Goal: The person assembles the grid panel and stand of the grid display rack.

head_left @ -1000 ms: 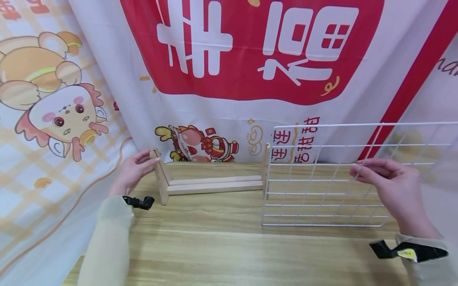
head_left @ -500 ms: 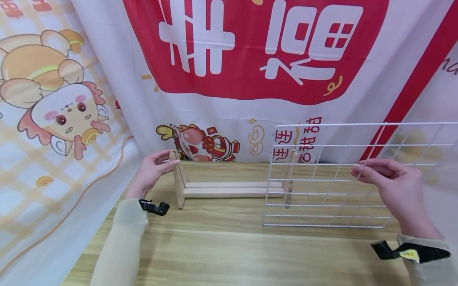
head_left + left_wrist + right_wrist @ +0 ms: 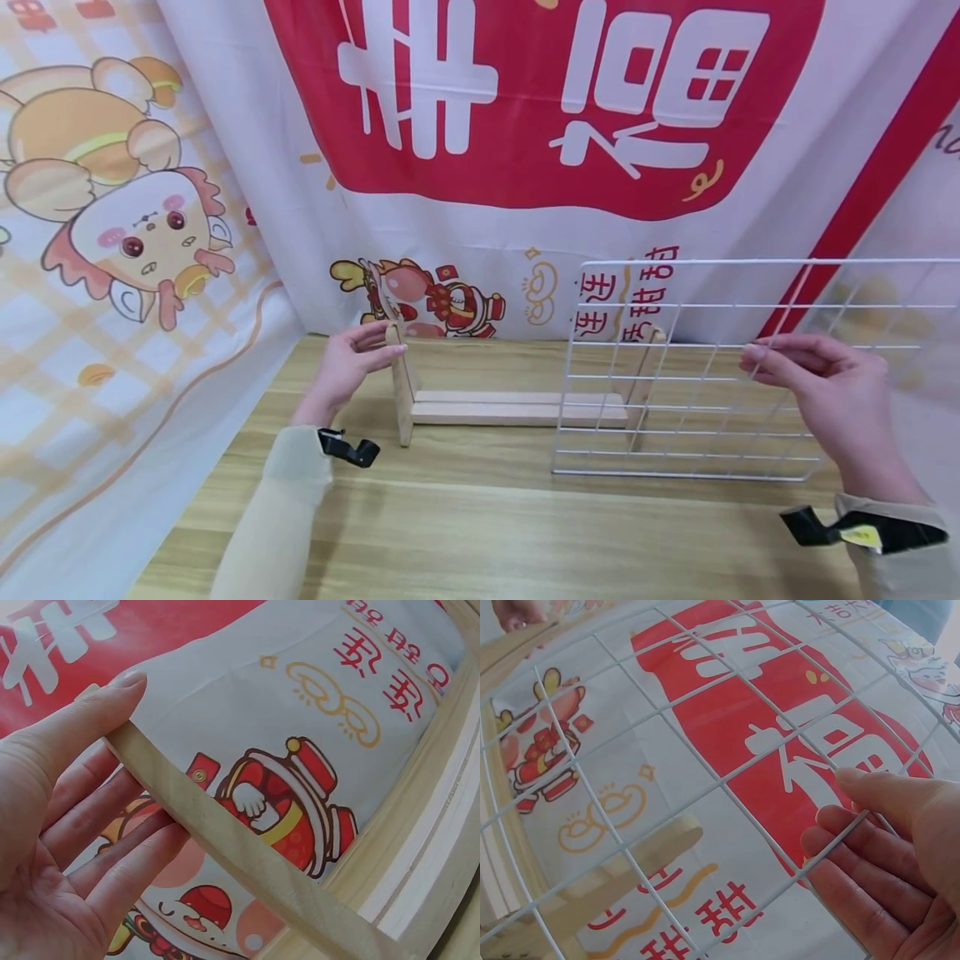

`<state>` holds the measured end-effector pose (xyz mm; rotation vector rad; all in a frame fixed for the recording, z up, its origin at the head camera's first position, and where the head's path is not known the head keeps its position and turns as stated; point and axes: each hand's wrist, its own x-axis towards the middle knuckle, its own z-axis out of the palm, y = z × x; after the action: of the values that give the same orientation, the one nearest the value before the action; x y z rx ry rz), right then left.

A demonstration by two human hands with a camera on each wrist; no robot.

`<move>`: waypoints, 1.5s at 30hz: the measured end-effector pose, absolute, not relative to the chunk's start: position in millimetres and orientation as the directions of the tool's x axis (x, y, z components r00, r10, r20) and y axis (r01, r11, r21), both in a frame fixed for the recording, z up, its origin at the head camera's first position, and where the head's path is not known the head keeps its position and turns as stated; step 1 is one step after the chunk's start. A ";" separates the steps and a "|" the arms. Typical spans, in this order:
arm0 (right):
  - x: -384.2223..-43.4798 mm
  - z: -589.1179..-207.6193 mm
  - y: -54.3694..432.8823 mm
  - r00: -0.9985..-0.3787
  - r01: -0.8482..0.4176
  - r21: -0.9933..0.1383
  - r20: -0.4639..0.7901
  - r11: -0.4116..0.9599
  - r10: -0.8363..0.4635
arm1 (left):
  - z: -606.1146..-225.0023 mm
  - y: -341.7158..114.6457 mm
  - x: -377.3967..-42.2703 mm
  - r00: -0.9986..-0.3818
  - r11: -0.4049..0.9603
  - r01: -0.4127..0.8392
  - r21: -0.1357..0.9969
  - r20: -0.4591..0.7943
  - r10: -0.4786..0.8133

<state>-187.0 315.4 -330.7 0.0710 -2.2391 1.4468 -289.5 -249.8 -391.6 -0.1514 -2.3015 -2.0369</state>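
Observation:
My left hand [image 3: 348, 367] pinches the top of the left upright of a pale wooden stand [image 3: 487, 408]. The left wrist view shows the thumb over the top of this upright [image 3: 225, 825], with the fingers behind it. Two long slats join the stand's uprights low down. My right hand [image 3: 832, 392] holds a white wire grid panel [image 3: 675, 476] upright by its inner wires, thumb and fingers around one of them. Through the mesh, the stand's right upright [image 3: 630, 870] appears behind the panel. The panel's right end runs out of the head view.
The stand rests on a wood-grain table [image 3: 495, 533]. A white and red printed cloth [image 3: 465, 225] hangs along the back. Another cloth [image 3: 135, 350] with cartoon figures and orange checks borders the left side.
My left hand has moved the stand to the right and slightly nearer, so its right end now lies behind the wire panel. My right hand and the panel stay almost still.

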 end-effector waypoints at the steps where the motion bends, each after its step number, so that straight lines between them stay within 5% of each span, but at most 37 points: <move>1: -186.8 -330.5 315.4 -0.889 -0.282 -0.847 0.407 0.452 0.209 | -392.0 -247.5 -289.0 -0.993 0.121 0.116 0.986 0.113 0.031; 45: -189.7 -309.7 296.0 -0.930 -0.149 -0.856 0.291 0.494 0.223 | -397.1 -191.6 -268.1 -0.984 0.193 0.165 0.967 0.147 0.102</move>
<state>-189.7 296.0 -309.7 -0.0615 -2.3791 1.4156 -268.1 -191.6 -397.1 -0.2669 -2.3877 -1.9459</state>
